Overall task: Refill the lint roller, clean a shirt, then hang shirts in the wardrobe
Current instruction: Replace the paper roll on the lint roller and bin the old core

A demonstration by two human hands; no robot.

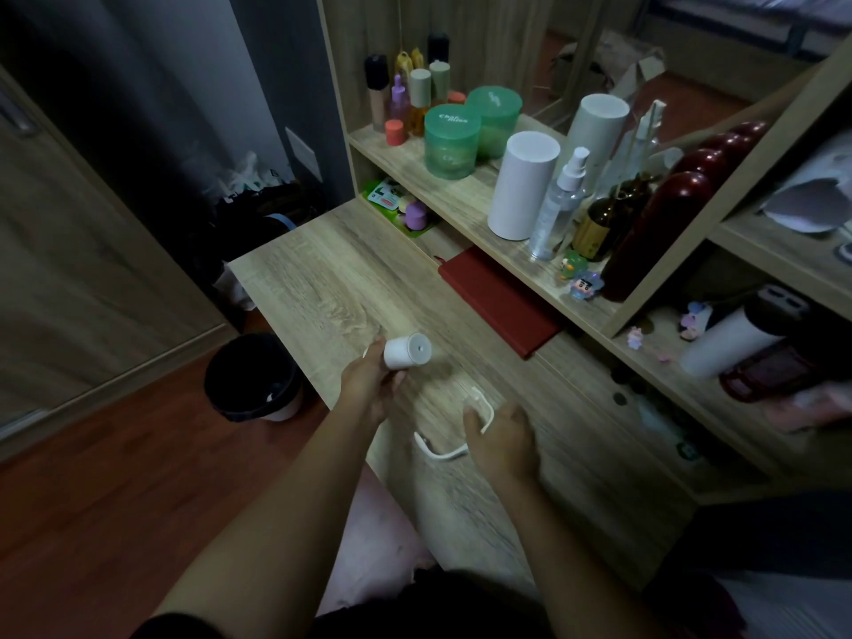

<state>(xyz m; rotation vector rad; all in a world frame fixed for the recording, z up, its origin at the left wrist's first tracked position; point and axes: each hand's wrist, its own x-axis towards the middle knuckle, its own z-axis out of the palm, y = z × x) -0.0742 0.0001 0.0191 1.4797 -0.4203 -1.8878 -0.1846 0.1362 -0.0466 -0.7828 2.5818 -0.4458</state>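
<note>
Over the desk (322,279) — left hand (369,385) grips roller (408,350), right hand (500,435) handle (442,447).

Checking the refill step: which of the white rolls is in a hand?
The small roll over the desk, held in the left hand. The two tall rolls stand untouched on the shelf.

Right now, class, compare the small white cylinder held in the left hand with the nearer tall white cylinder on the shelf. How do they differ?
The small white cylinder is short and tipped on its side, gripped by the left hand; the tall white cylinder is much taller and stands upright, untouched, on the shelf. The small one's end face shows a central hole; the tall one's top looks plain. Both are white and round.
</note>
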